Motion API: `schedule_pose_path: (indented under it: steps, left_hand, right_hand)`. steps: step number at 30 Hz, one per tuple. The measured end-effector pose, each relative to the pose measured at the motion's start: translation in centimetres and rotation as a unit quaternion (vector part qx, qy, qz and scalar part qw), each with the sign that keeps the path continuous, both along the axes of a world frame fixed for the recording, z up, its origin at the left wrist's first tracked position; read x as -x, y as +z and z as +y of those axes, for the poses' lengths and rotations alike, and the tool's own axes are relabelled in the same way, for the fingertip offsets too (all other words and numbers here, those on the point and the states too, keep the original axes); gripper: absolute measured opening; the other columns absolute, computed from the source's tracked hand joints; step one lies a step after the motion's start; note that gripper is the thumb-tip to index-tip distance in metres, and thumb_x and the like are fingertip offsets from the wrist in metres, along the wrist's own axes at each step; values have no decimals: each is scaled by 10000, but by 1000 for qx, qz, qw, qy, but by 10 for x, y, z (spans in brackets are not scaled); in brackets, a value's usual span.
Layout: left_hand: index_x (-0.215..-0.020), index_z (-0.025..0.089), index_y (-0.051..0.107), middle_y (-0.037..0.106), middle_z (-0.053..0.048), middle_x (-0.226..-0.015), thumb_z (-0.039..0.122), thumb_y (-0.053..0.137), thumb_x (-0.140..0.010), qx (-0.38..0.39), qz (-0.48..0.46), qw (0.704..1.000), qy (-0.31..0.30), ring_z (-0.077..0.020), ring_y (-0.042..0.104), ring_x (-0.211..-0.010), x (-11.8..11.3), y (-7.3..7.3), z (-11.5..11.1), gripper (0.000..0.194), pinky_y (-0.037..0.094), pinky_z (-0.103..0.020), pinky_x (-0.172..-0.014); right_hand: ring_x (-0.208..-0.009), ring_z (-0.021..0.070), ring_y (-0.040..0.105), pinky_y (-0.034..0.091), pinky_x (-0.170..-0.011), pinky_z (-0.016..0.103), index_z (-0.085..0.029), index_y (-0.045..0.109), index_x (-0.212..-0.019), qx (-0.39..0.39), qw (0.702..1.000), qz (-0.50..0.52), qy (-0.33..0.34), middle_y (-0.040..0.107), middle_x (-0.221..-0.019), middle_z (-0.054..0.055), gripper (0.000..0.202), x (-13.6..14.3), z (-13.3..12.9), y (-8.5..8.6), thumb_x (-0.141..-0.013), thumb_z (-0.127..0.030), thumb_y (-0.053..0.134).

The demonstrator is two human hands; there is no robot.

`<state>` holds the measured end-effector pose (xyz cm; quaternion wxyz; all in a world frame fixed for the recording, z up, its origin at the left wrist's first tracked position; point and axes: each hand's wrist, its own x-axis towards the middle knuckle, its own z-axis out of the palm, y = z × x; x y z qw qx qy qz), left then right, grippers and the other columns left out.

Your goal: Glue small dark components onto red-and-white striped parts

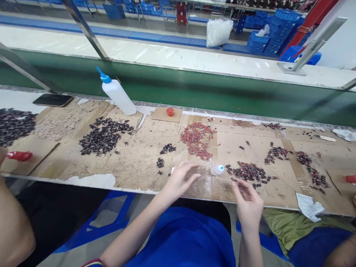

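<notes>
My left hand (180,180) hovers over the front of the cardboard-covered bench, thumb and fingers apart, with nothing visible between them. Pinched at the fingertips of my right hand (249,202) is a small dark part (233,180), whose exact kind I cannot make out. Between my hands stands a small white squeeze bottle (216,170) with a light-blue tip. Just beyond my right hand lies a heap of black-and-red parts (250,171). Red pieces (196,137) are piled farther back. Two little clusters of black parts (167,148) lie left of my left hand.
A big white bottle with blue nozzle (119,97) stands at the back, left of a red cap (170,111). Black parts (101,137) are heaped on the left. People sit on both sides; one's arm (16,222) shows at left. A green belt (172,87) runs behind.
</notes>
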<state>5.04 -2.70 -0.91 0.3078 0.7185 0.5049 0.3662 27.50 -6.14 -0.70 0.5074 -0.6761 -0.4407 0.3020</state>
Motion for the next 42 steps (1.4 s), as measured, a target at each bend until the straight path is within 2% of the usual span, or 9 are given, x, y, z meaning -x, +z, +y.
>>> schedule_pose_path:
  steps: [5, 9, 12, 18, 23, 26, 29, 35, 42]
  left_hand:
    - [-1214, 207, 565, 628, -120, -1231, 424, 577, -881, -66, 144, 986, 50, -276, 516, -1185, 24, 2, 47, 397, 403, -482, -1002]
    - [-1342, 157, 471, 328, -182, -1522, 465, 490, -917, -80, 259, 963, 9, -328, 295, -1404, 11, -5, 94, 525, 253, -548, -1107]
    - [-1443, 116, 334, 254, -199, -1548, 480, 412, -943, -37, 303, 952, -30, -316, 218, -1444, -4, -16, 109, 623, 182, -542, -1148]
    - [-1491, 102, 227, 167, -185, -1571, 552, 349, -940, -33, 319, 945, -71, -327, 116, -1462, -9, -27, 71, 722, 154, -527, -1162]
    - [-1491, 283, 230, 218, -109, -1577, 582, 382, -919, -6, 293, 948, -121, -345, 147, -1457, 10, -3, 47, 663, 112, -650, -1116]
    - [-1469, 270, 280, 232, -123, -1571, 490, 394, -949, -17, 268, 962, -38, -353, 169, -1445, 41, 19, 42, 576, 177, -640, -1094]
    - [-1274, 223, 526, 524, -123, -1359, 356, 484, -943, -55, 251, 966, 11, -276, 447, -1265, 73, 26, 27, 360, 341, -484, -1032]
    - [-985, 208, 655, 685, -53, -979, 229, 598, -886, -36, 309, 949, -42, -230, 561, -966, 83, -3, -7, 116, 381, -366, -817]
    - [-1056, 223, 660, 678, -72, -950, 60, 522, -879, -47, 313, 948, -6, -226, 553, -919, 71, -13, -10, 276, 341, -372, -812]
  right_hand:
    - [-876, 240, 648, 560, -740, 404, -159, 595, -1229, -44, 987, -141, -62, 666, -1044, 142, 585, -20, 14, 0, -740, -466, 687]
    - [-962, 255, 617, 556, -732, 386, -183, 567, -1266, -78, 978, -187, 49, 638, -1091, 135, 587, 3, 19, -5, -764, -467, 679]
    - [-1004, 287, 581, 538, -778, 427, -180, 573, -1253, -88, 969, -204, 112, 647, -1067, 141, 645, 23, 26, -17, -722, -520, 709]
    - [-981, 288, 560, 484, -865, 485, -177, 630, -1146, -114, 953, -245, 137, 670, -1046, 138, 482, 37, 43, -38, -816, -527, 602]
    - [-988, 285, 565, 469, -894, 471, -179, 657, -1057, -98, 958, -222, 151, 682, -1018, 136, 410, 34, 42, -33, -842, -518, 574]
    - [-1046, 279, 583, 453, -937, 467, -169, 640, -1079, -56, 969, -177, 162, 667, -1078, 146, 411, 30, 38, -26, -853, -504, 568]
    - [-1033, 260, 618, 475, -913, 432, -180, 619, -1096, -27, 974, -101, 200, 681, -1067, 125, 387, 25, 34, -24, -841, -471, 601]
    - [-690, 186, 625, 497, -645, 299, -179, 665, -896, -26, 984, 34, 173, 692, -770, 36, 347, 17, 28, -30, -721, -471, 727]
    - [-469, 88, 455, 358, -453, 222, -179, 654, -888, -73, 973, 200, 89, 574, -626, -26, 312, 18, 28, -20, -728, -442, 705]
